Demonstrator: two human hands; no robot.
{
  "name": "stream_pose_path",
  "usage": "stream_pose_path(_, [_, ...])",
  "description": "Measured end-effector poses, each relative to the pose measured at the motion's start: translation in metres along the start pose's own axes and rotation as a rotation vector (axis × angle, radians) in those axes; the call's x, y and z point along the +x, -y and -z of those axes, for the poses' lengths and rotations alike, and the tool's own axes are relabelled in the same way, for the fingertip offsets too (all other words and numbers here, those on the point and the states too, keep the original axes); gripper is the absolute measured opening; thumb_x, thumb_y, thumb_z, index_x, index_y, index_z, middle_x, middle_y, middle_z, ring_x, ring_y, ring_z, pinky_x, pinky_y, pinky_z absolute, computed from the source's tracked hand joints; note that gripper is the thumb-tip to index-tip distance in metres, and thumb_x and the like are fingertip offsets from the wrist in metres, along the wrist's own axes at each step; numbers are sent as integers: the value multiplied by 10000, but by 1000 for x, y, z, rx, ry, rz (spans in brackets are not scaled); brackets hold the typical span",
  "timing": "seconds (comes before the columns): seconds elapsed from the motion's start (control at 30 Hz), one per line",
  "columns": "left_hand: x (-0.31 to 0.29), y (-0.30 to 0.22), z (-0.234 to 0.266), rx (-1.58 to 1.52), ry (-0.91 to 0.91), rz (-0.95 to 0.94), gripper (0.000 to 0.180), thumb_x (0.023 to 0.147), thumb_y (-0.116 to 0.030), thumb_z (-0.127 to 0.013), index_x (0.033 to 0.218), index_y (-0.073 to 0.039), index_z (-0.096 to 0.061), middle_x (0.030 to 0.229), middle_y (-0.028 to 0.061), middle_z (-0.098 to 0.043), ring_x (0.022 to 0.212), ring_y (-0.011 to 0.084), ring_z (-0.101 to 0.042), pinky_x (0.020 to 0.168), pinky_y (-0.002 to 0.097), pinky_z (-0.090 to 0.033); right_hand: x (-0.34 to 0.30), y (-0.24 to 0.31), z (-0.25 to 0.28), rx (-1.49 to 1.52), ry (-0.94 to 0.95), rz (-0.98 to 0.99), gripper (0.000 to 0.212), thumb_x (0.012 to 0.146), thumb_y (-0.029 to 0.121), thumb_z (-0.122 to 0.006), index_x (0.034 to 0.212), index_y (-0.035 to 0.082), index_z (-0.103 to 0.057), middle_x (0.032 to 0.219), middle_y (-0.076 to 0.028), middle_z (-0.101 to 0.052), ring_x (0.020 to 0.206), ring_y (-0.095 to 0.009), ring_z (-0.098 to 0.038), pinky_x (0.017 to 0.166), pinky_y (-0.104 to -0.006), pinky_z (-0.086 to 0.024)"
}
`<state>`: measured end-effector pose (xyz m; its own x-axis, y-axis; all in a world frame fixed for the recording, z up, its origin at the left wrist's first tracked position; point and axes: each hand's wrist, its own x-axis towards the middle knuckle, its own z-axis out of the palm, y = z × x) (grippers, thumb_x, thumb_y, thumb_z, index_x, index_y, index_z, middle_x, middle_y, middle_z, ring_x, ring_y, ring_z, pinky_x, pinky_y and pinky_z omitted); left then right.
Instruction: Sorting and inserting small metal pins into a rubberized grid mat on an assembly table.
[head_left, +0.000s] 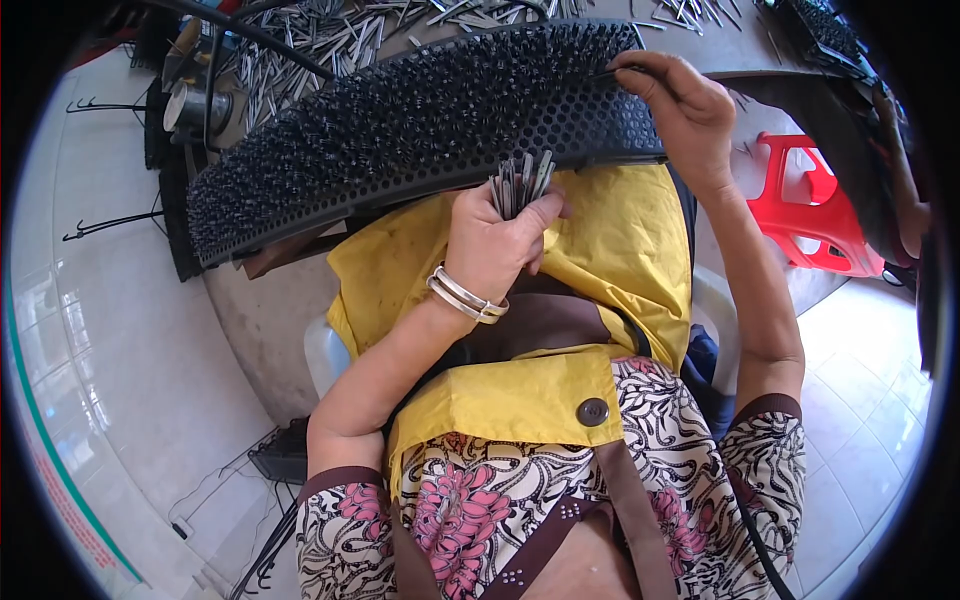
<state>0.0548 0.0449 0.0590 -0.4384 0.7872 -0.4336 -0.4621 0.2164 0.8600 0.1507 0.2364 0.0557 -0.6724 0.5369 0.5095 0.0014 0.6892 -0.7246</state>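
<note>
Your left hand (497,245) clutches a bundle of thin metal pins (520,183); your right hand (685,105) pinches one at the perforated black panel (420,125) on the counter's (250,310) near edge: stiff, slippery, so grip mid-length

Long black perforated panel (420,120), honeycomb holes across its face, most holes filled with thin metal pins standing up as dense bristles. It curves in the fisheye view, running from lower left to upper right, near edge over the person's yellow-covered lap.

Bundle of thin grey metal pins (520,185), held upright and fanned slightly, tips just below the panel's near edge, clasped in the left hand (495,245).

Single thin dark pin (618,70), lying almost flat at the panel's upper right end, pinched by the right hand (685,105).
</note>
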Motion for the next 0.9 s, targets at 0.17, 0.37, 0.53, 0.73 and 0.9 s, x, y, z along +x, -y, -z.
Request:
stream_pose_path(0.17, [-1,-3,-4,-40,7,23,91,809,-77,-592,757,-6,-575,523,-3,-497,374,45,-394,346,215,-344,1,-4,2,-64,28,89,135,760,-57,-578,884,-24,-618,839,-64,-655,755,-107,-622,706,-215,-476])
stream_pose_path(0.37, [0,2,-2,-26,33,19,98,810,-81,-593,749,-6,-579,529,-4,-504,373,45,-396,345,208,-343,-1,-7,2,-64,49,102,140,751,-65,-581,879,-22,-618,828,-68,-655,753,-110,-623,696,-214,-475])
stream_pose_path(0.53, [0,4,-3,-22,32,23,116,809,-91,-596,732,-4,-588,523,-4,-501,369,46,-401,339,208,-340,-2,-7,1,20,53,23,137,756,-57,-584,882,-20,-623,827,-55,-657,753,-90,-614,700,-203,-471])
stream_pose_path(0.73, [-1,5,-3,-4,18,18,131,803,-98,-601,717,0,-590,501,-6,-494,361,49,-406,334,204,-337,-1,-3,-3,46,73,-25,115,778,-28,-580,880,-16,-631,820,-43,-661,756,-68,-599,712,-192,-465])
stream_pose_path(0.9, [0,7,-3,-16,35,24,130,798,-99,-607,716,-1,-588,498,-6,-493,355,49,-404,329,206,-334,-2,-3,-3,105,70,-154,116,790,-18,-579,894,-19,-630,821,-29,-656,768,-52,-582,727,-186,-455])
